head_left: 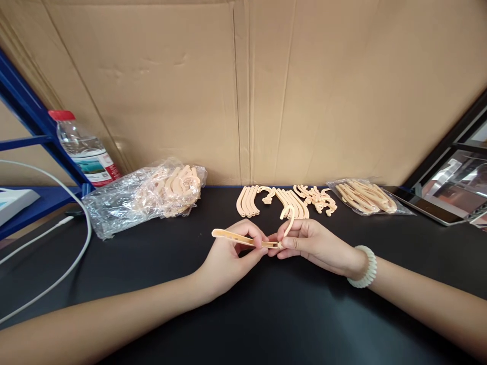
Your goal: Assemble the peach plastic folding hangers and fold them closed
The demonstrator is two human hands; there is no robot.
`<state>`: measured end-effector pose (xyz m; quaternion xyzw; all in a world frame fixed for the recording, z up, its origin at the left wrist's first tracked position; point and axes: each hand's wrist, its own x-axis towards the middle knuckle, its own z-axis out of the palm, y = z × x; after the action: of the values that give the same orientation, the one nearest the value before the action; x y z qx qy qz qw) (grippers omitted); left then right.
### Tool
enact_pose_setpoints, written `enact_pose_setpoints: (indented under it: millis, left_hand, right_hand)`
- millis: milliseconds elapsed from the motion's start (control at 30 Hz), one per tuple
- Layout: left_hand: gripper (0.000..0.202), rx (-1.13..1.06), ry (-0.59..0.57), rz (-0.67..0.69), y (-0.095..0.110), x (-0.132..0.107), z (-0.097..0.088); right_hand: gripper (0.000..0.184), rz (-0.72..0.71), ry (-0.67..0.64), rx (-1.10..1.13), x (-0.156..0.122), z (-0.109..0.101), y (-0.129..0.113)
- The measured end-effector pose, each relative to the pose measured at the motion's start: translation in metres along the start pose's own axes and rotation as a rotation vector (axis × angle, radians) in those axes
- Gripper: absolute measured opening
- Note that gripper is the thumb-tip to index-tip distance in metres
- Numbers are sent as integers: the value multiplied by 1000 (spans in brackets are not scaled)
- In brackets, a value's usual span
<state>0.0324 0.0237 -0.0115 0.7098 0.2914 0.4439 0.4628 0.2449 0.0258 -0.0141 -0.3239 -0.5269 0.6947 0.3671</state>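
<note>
Over the table [266,314] — left hand [228,261] faces right hand [321,248], fingers [254,259] bent

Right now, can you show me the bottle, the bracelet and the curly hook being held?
Bottle [90,162], head view: on its label.
Bracelet [371,266], head view: on its coils.
Curly hook [292,222], head view: on its curved stem.

Workshop; black bench [304,319], bagged parts [365,196]
</note>
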Motion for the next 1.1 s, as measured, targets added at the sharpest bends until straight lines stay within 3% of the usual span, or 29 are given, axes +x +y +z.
enact_pose_setpoints:
  millis: [233, 500, 867, 1100]
  left_hand:
    - [16, 71, 4, 10, -1, -1, 0]
    - [20, 165, -20, 54, 0, -1, -3]
    - [21, 60, -55, -40, 1, 0, -2]
    - [24, -95, -11, -208, -1, 2, -3]
  right_hand:
    - [27, 66, 26, -40, -2, 4, -3]
    - [26, 9, 59, -89, -2, 7, 2]
    - [29, -98, 154, -186, -2, 17, 4]
    - [26, -147, 175, -163, -5, 18, 5]
